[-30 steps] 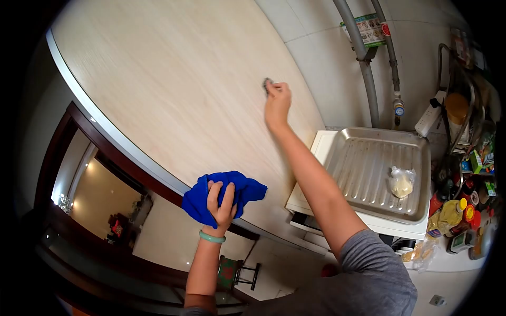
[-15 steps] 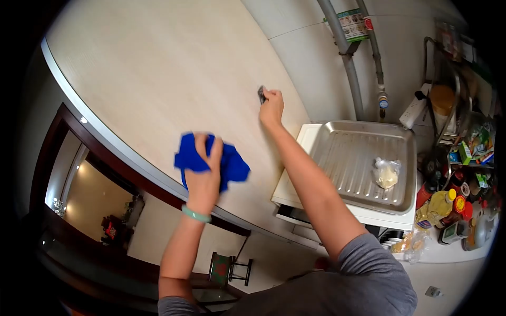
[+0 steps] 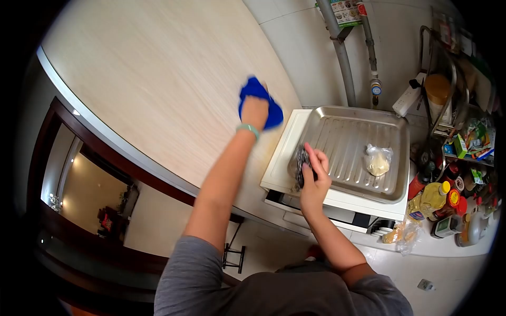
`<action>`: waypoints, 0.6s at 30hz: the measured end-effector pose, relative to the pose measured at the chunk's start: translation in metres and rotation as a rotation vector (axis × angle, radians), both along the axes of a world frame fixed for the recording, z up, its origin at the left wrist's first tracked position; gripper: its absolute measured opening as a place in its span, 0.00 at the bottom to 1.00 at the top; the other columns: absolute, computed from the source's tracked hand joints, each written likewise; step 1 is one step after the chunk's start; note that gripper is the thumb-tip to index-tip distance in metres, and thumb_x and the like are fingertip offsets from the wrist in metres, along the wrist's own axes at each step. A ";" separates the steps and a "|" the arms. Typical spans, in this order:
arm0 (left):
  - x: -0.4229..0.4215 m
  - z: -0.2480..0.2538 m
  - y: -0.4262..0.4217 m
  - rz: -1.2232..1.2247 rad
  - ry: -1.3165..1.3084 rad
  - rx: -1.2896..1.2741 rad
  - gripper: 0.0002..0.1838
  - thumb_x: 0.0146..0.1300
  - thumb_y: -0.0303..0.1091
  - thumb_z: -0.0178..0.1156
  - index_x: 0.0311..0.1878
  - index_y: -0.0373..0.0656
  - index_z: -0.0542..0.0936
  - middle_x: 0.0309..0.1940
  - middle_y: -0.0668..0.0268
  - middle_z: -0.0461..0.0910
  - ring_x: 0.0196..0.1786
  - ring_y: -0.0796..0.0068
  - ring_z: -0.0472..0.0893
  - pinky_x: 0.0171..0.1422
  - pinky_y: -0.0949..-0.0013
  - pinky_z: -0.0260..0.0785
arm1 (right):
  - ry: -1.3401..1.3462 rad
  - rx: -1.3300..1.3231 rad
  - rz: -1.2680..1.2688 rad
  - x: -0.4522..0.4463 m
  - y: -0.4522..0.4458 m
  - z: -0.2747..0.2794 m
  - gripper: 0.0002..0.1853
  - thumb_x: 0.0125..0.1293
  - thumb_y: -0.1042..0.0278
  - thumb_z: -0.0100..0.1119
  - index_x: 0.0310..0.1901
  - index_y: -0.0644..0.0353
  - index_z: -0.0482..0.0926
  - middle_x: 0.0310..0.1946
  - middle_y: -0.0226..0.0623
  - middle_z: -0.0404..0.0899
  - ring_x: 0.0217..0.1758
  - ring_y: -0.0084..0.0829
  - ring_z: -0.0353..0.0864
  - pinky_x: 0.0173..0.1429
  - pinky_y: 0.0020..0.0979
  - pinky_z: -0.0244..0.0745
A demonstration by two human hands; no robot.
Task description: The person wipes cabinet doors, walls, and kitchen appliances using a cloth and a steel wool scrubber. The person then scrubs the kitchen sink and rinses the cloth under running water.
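My left hand (image 3: 255, 111), with a pale green bangle at the wrist, is closed on a blue cloth (image 3: 274, 115). It presses the cloth against a pale wood-grain panel (image 3: 158, 89), close to the panel's right edge. My right hand (image 3: 316, 181) grips a dark, shiny steel wool scrubber (image 3: 302, 164) over the near left corner of a ribbed metal tray (image 3: 337, 124). In that tray lies a clear plastic bag (image 3: 378, 162) with something pale inside. The cloth hides part of my left fingers.
The tray rests on a white appliance (image 3: 282, 150). Sauce and oil bottles (image 3: 433, 200) crowd the counter at right, below a metal rack (image 3: 450, 79). Grey pipes (image 3: 342, 63) run up the tiled wall. A dark-framed doorway (image 3: 47, 152) stands at left.
My left hand has carried the blue cloth up and right across the panel. My right hand has drawn back from the panel with the scrubber, down to the tray's corner.
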State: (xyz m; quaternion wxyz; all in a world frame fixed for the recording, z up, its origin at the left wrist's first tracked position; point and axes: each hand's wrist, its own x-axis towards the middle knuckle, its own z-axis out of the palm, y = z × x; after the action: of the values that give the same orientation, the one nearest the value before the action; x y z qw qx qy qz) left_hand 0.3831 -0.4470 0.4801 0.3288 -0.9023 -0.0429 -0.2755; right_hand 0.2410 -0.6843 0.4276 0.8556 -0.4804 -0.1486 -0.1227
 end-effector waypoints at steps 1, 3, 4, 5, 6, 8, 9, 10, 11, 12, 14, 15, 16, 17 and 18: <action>-0.012 -0.033 0.004 -0.065 0.001 0.020 0.19 0.60 0.33 0.49 0.53 0.33 0.69 0.36 0.52 0.77 0.41 0.57 0.76 0.47 0.59 0.66 | -0.004 -0.001 -0.001 -0.005 -0.008 -0.005 0.22 0.57 0.86 0.44 0.53 0.62 0.75 0.46 0.34 0.65 0.47 0.24 0.68 0.52 0.21 0.62; -0.056 -0.063 -0.016 -0.205 -0.030 -0.103 0.19 0.62 0.33 0.48 0.55 0.35 0.67 0.38 0.51 0.75 0.41 0.56 0.76 0.46 0.59 0.66 | -0.034 -0.065 0.049 -0.015 -0.022 -0.017 0.22 0.57 0.87 0.43 0.53 0.64 0.75 0.45 0.34 0.65 0.47 0.24 0.67 0.52 0.20 0.61; -0.077 -0.066 -0.028 -0.150 -0.003 -0.198 0.18 0.62 0.33 0.48 0.54 0.36 0.68 0.40 0.51 0.74 0.42 0.55 0.75 0.47 0.59 0.66 | -0.039 -0.044 0.093 -0.020 -0.027 -0.019 0.22 0.56 0.88 0.44 0.52 0.64 0.75 0.45 0.34 0.64 0.47 0.24 0.67 0.53 0.20 0.61; -0.099 -0.066 -0.042 -0.092 0.025 -0.295 0.17 0.62 0.32 0.48 0.53 0.36 0.69 0.42 0.51 0.74 0.43 0.55 0.75 0.47 0.59 0.66 | -0.035 -0.040 0.092 -0.025 -0.032 -0.023 0.22 0.56 0.88 0.44 0.52 0.64 0.75 0.45 0.34 0.64 0.47 0.24 0.67 0.53 0.20 0.61; -0.122 -0.066 -0.050 -0.152 0.056 -0.325 0.15 0.62 0.31 0.49 0.50 0.37 0.70 0.45 0.51 0.73 0.44 0.54 0.74 0.48 0.59 0.66 | -0.022 -0.045 0.131 -0.027 -0.035 -0.026 0.22 0.55 0.88 0.44 0.52 0.65 0.75 0.46 0.34 0.64 0.47 0.24 0.68 0.53 0.20 0.60; -0.141 -0.067 -0.036 -0.268 0.106 -0.239 0.11 0.59 0.29 0.51 0.45 0.37 0.72 0.51 0.55 0.71 0.49 0.52 0.71 0.50 0.58 0.65 | -0.023 -0.057 0.165 -0.028 -0.040 -0.027 0.23 0.55 0.89 0.43 0.52 0.65 0.75 0.46 0.34 0.63 0.47 0.24 0.67 0.53 0.20 0.61; -0.138 -0.063 -0.035 -0.270 0.102 -0.237 0.11 0.59 0.29 0.51 0.45 0.37 0.72 0.51 0.55 0.71 0.49 0.52 0.71 0.50 0.58 0.65 | -0.027 -0.056 0.163 -0.028 -0.044 -0.026 0.23 0.55 0.89 0.43 0.52 0.65 0.75 0.46 0.34 0.63 0.47 0.24 0.67 0.53 0.20 0.61; -0.130 -0.058 -0.035 -0.209 0.051 -0.241 0.12 0.58 0.29 0.51 0.45 0.37 0.73 0.52 0.56 0.70 0.51 0.53 0.71 0.51 0.58 0.65 | -0.025 -0.052 0.175 -0.027 -0.048 -0.025 0.23 0.54 0.89 0.43 0.52 0.66 0.75 0.46 0.35 0.63 0.47 0.24 0.68 0.53 0.20 0.61; -0.118 -0.053 -0.035 -0.151 0.003 -0.246 0.12 0.57 0.28 0.51 0.44 0.37 0.73 0.54 0.58 0.70 0.52 0.54 0.70 0.52 0.59 0.65 | -0.021 -0.050 0.184 -0.027 -0.052 -0.023 0.23 0.54 0.89 0.43 0.52 0.66 0.75 0.46 0.35 0.63 0.47 0.24 0.68 0.53 0.21 0.61; -0.096 -0.050 -0.033 -0.132 -0.078 -0.395 0.12 0.55 0.27 0.51 0.44 0.38 0.73 0.56 0.57 0.68 0.55 0.55 0.69 0.54 0.60 0.65 | -0.021 -0.051 0.173 -0.027 -0.058 -0.021 0.23 0.54 0.89 0.43 0.52 0.66 0.75 0.46 0.35 0.63 0.47 0.24 0.68 0.53 0.21 0.61; -0.043 -0.038 -0.017 -0.095 -0.023 -0.120 0.15 0.58 0.28 0.49 0.48 0.37 0.72 0.59 0.56 0.64 0.57 0.56 0.69 0.56 0.60 0.64 | -0.039 -0.104 0.130 -0.025 -0.069 -0.018 0.22 0.54 0.89 0.43 0.51 0.67 0.75 0.46 0.35 0.64 0.46 0.25 0.69 0.52 0.21 0.62; -0.015 -0.030 -0.015 -0.065 0.000 -0.006 0.16 0.58 0.30 0.49 0.50 0.36 0.72 0.60 0.57 0.64 0.56 0.56 0.70 0.56 0.60 0.64 | -0.039 -0.124 0.107 -0.025 -0.072 -0.022 0.21 0.54 0.88 0.43 0.51 0.69 0.75 0.46 0.36 0.64 0.46 0.26 0.69 0.51 0.22 0.62; 0.016 -0.031 -0.009 -0.081 0.006 0.023 0.15 0.58 0.29 0.48 0.48 0.38 0.73 0.62 0.56 0.62 0.58 0.55 0.68 0.58 0.59 0.63 | -0.028 -0.128 0.096 -0.025 -0.076 -0.022 0.21 0.54 0.88 0.43 0.50 0.69 0.75 0.46 0.36 0.64 0.46 0.26 0.69 0.51 0.22 0.63; 0.048 -0.035 -0.002 -0.097 0.011 0.053 0.13 0.58 0.28 0.47 0.47 0.40 0.73 0.63 0.55 0.60 0.60 0.55 0.67 0.60 0.57 0.61 | -0.017 -0.130 0.084 -0.025 -0.080 -0.021 0.21 0.53 0.88 0.44 0.50 0.69 0.75 0.46 0.36 0.64 0.46 0.26 0.69 0.50 0.22 0.63; 0.078 -0.035 -0.003 -0.023 0.100 0.076 0.14 0.58 0.28 0.47 0.47 0.40 0.74 0.64 0.55 0.58 0.61 0.54 0.66 0.60 0.57 0.61 | -0.014 -0.139 0.067 -0.024 -0.083 -0.022 0.22 0.53 0.88 0.44 0.50 0.69 0.75 0.46 0.36 0.64 0.46 0.26 0.69 0.50 0.22 0.63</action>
State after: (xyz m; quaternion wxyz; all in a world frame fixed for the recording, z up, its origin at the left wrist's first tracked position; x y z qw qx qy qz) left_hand 0.4610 -0.4501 0.4449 0.3615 -0.9023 -0.0055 -0.2350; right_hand 0.2166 -0.7670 0.4052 0.8228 -0.5325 -0.1788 -0.0866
